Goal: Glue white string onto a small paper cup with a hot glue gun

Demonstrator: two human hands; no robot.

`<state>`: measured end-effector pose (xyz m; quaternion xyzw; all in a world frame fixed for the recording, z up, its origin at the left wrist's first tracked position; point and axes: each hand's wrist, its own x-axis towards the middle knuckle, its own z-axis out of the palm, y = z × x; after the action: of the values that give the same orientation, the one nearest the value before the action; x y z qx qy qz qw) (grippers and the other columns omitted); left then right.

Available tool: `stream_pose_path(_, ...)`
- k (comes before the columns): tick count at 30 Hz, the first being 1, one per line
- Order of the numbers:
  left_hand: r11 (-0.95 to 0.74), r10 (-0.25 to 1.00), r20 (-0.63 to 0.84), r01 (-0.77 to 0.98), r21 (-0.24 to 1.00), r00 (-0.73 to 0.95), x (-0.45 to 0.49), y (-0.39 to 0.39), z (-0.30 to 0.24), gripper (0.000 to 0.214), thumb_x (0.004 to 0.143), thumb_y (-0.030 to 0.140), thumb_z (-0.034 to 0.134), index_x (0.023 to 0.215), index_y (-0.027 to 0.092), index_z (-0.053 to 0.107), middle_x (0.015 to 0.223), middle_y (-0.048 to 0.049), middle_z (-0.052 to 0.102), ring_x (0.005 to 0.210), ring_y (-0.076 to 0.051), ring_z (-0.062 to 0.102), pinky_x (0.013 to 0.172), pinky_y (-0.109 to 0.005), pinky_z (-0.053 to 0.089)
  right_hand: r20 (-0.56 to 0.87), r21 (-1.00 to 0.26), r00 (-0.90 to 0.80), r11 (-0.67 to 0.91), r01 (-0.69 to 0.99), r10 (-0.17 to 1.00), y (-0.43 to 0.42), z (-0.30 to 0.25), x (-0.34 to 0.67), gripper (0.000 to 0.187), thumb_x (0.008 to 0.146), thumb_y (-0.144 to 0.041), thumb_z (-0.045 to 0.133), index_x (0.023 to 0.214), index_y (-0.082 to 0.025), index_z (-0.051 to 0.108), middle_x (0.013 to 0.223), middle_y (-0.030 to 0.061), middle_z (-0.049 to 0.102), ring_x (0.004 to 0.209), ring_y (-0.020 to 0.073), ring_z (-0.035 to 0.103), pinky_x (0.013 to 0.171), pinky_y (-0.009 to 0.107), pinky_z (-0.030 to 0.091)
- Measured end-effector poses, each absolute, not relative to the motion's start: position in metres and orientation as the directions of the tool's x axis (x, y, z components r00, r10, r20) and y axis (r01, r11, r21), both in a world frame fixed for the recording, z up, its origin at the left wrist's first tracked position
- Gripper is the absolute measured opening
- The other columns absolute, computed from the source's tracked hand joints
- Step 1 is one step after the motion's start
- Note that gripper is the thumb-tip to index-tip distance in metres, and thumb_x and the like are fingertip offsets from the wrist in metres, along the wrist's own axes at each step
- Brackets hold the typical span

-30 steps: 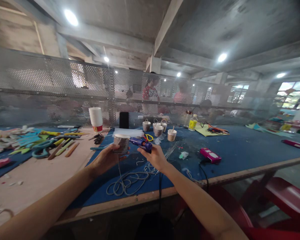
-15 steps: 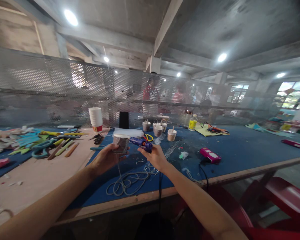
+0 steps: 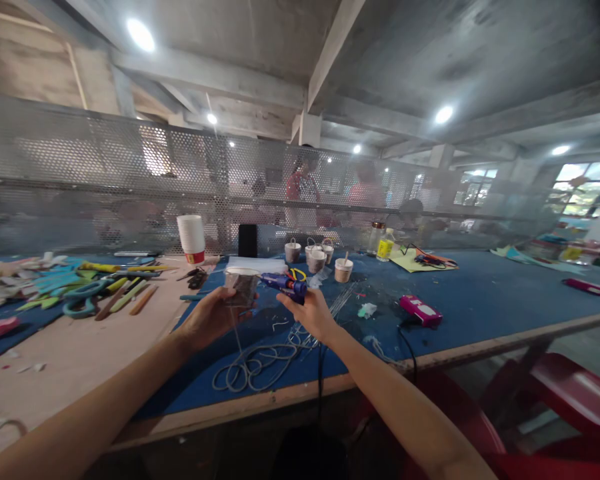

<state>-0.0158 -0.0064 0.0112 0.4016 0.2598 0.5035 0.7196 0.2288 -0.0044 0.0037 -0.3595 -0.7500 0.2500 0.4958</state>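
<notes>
My left hand is closed around a paper cup wrapped in grey-brown cord, held above the blue table. A strand of cord runs down from the cup to a loose grey coil on the tabletop. In my right hand is a blue glue gun, its nozzle pointing left at the cup's upper right side. Whether the nozzle touches the cup I cannot tell. Clear glue sticks lie beyond my right hand. Several cord-wrapped cups, one of them this small bucket, stand farther back.
A stack of white paper cups stands at the back left, near scissors and clay-coloured sticks. To the right lie a magenta box-shaped device and a yellow-labelled bottle. A perforated metal screen borders the table; people are behind it.
My right hand and the glue gun have shifted very slightly to the right. The cup in my left hand is almost unmoved, at most a little tilted.
</notes>
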Motion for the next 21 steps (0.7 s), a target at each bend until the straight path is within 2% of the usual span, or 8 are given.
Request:
stream_pose_path(3,0.163,0.949,0.003,-0.501,0.85,0.315,-0.015,-0.007,0.012,0.03,0.084,0.014,0.056,0.112,0.01,0.066,0.098,-0.013,0.078,0.085,-0.023,0.074,0.076,-0.034,0.059,0.477,-0.843,-0.201,0.51,0.168,0.855,-0.001,0.008,0.23,0.036,0.088,-0.053,0.064,0.073,-0.021,0.059,0.045,-0.0066,0.047,0.041,0.0105,0.046,0.049,0.024,0.038)
stream_pose_path(6,0.137,0.959,0.012,-0.502,0.854,0.282,-0.016,-0.006,0.011,0.033,0.085,0.014,0.059,0.117,0.007,0.063,0.101,-0.0137,0.078,0.088,-0.024,0.074,0.079,-0.034,0.06,0.399,-0.917,-0.159,0.392,-0.076,0.903,0.01,0.008,0.232,0.032,0.082,-0.049,0.07,0.085,-0.021,0.055,0.049,-0.0104,0.044,0.041,0.0084,0.043,0.046,0.022,0.036)
stream_pose_path(8,0.122,0.966,0.013,-0.5,0.857,0.258,-0.016,-0.005,0.01,0.034,0.085,0.014,0.061,0.118,0.006,0.062,0.1,-0.0139,0.078,0.088,-0.024,0.075,0.079,-0.035,0.06,0.319,-0.937,-0.152,0.288,-0.198,0.935,0.019,0.005,0.234,0.036,0.077,-0.049,0.075,0.086,-0.021,0.054,0.053,-0.0104,0.046,0.042,0.0078,0.044,0.045,0.021,0.036)
stream_pose_path(10,0.121,0.972,-0.005,-0.488,0.864,0.233,-0.017,-0.006,0.01,0.033,0.086,0.015,0.061,0.118,0.006,0.062,0.099,-0.014,0.079,0.086,-0.024,0.075,0.078,-0.035,0.061,0.243,-0.953,-0.152,0.206,-0.223,0.958,0.028,0.0,0.237,0.039,0.073,-0.051,0.076,0.084,-0.019,0.057,0.058,-0.0069,0.053,0.047,0.0089,0.05,0.047,0.022,0.039)
stream_pose_path(13,0.121,0.977,-0.019,-0.476,0.871,0.213,-0.016,-0.007,0.011,0.032,0.087,0.017,0.062,0.117,0.006,0.064,0.097,-0.0141,0.079,0.085,-0.024,0.075,0.079,-0.034,0.061,0.186,-0.977,-0.088,0.175,-0.122,0.979,0.038,-0.007,0.244,0.041,0.071,-0.054,0.076,0.082,-0.015,0.066,0.068,0.0003,0.064,0.06,0.0126,0.059,0.056,0.024,0.046)
stream_pose_path(15,0.12,0.977,-0.017,-0.479,0.869,0.214,-0.016,-0.006,0.011,0.032,0.088,0.019,0.062,0.118,0.006,0.064,0.097,-0.0139,0.078,0.086,-0.025,0.075,0.079,-0.035,0.061,0.166,-0.986,-0.037,0.166,0.022,0.986,0.044,-0.012,0.249,0.041,0.072,-0.054,0.075,0.082,-0.015,0.071,0.071,0.0029,0.068,0.065,0.0152,0.062,0.06,0.026,0.047)
stream_pose_path(18,0.119,0.973,-0.003,-0.486,0.866,0.232,-0.017,-0.005,0.01,0.033,0.089,0.021,0.06,0.119,0.008,0.065,0.097,-0.014,0.078,0.085,-0.025,0.075,0.078,-0.037,0.062,0.164,-0.958,0.004,0.158,0.241,0.986,0.049,-0.017,0.256,0.038,0.071,-0.052,0.076,0.081,-0.015,0.074,0.072,0.0034,0.071,0.068,0.018,0.064,0.062,0.027,0.047)
stream_pose_path(21,0.124,0.964,0.015,-0.499,0.857,0.265,-0.018,-0.003,0.008,0.033,0.088,0.024,0.061,0.118,0.01,0.067,0.098,-0.0148,0.078,0.086,-0.027,0.075,0.078,-0.038,0.062,0.178,-0.915,0.036,0.152,0.375,0.983,0.052,-0.018,0.262,0.033,0.067,-0.048,0.08,0.073,-0.017,0.073,0.066,0.0015,0.068,0.068,0.0188,0.064,0.061,0.026,0.044)
